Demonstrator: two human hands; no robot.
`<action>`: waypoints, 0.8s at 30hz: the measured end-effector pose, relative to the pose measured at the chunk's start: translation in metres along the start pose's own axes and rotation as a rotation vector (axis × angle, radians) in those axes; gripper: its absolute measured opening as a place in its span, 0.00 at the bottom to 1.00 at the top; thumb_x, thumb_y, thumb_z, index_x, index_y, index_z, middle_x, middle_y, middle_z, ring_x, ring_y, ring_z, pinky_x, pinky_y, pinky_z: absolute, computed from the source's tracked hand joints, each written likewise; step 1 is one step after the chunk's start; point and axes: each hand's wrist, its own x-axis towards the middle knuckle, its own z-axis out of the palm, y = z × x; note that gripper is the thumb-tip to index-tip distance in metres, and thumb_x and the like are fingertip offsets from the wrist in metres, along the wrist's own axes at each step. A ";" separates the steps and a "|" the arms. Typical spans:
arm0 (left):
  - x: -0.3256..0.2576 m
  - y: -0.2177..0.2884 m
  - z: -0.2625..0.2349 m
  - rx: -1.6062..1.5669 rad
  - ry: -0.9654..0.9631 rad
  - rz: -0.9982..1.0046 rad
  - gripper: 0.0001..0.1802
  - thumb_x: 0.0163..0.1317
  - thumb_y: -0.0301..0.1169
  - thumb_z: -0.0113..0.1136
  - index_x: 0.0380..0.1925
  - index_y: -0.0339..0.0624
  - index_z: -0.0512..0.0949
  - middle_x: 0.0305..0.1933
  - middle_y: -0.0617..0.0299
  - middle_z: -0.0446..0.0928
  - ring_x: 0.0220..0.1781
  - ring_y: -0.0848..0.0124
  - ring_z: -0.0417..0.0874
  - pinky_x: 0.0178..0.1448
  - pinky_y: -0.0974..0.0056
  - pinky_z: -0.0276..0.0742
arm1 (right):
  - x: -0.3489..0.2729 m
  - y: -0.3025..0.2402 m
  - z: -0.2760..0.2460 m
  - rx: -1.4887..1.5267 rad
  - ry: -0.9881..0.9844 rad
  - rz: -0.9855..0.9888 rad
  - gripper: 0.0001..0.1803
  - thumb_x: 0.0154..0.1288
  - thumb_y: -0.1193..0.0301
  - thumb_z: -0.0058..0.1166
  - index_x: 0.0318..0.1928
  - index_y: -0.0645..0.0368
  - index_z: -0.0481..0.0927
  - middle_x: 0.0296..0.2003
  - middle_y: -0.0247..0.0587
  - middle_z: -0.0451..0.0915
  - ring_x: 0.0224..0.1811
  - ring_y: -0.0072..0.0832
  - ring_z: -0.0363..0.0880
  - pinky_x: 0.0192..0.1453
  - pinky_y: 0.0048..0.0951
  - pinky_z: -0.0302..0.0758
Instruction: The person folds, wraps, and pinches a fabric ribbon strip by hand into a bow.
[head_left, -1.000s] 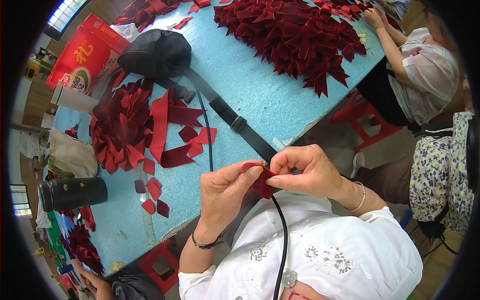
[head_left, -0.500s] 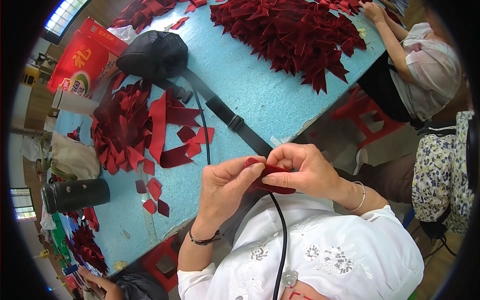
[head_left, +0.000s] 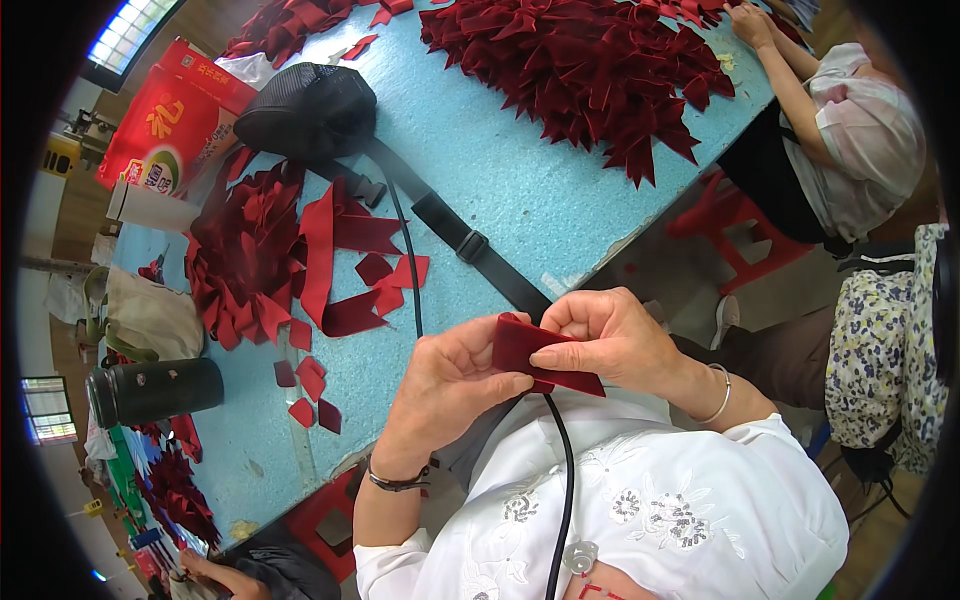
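Between my two hands is a dark red velvet ribbon (head_left: 518, 345), folded over on itself, held above my lap just off the table's edge. My left hand (head_left: 445, 375) pinches its left end, thumb along the lower edge and fingers behind. On the other end, my right hand (head_left: 610, 340) presses its thumb flat against the ribbon's face, with the fingers curled behind. A pointed cut corner of the ribbon sticks out below my right thumb. The fingers behind the ribbon are partly hidden.
On the blue table (head_left: 480, 150) lie a large heap of red ribbon bows (head_left: 590, 70), a smaller ribbon pile (head_left: 245, 260) and loose scraps. A black pouch with a strap (head_left: 310, 110), a red bag (head_left: 165, 115) and a dark bottle (head_left: 155, 390) stand left. Other people sit around.
My left thumb has moved down along the ribbon, and its flat face has turned into view. The right hand keeps its grip nearly in place.
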 end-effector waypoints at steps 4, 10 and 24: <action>-0.001 0.003 -0.003 0.012 -0.061 -0.051 0.24 0.52 0.15 0.63 0.51 0.27 0.73 0.44 0.55 0.80 0.43 0.74 0.81 0.48 0.72 0.78 | 0.001 0.001 0.001 -0.019 -0.004 0.013 0.11 0.58 0.72 0.63 0.36 0.67 0.79 0.26 0.36 0.82 0.27 0.13 0.76 0.30 0.15 0.70; -0.002 0.003 -0.008 0.078 -0.103 -0.104 0.23 0.51 0.15 0.63 0.50 0.26 0.75 0.42 0.55 0.81 0.42 0.75 0.82 0.47 0.72 0.78 | 0.001 0.002 0.000 -0.101 -0.020 -0.025 0.11 0.57 0.71 0.64 0.36 0.67 0.80 0.25 0.35 0.81 0.26 0.12 0.74 0.28 0.16 0.69; -0.001 0.016 -0.008 0.079 -0.159 -0.184 0.20 0.48 0.13 0.64 0.45 0.26 0.77 0.39 0.57 0.82 0.40 0.75 0.82 0.45 0.73 0.78 | 0.002 0.001 0.005 -0.173 -0.020 -0.073 0.10 0.57 0.70 0.63 0.33 0.66 0.79 0.21 0.32 0.80 0.23 0.10 0.71 0.25 0.16 0.66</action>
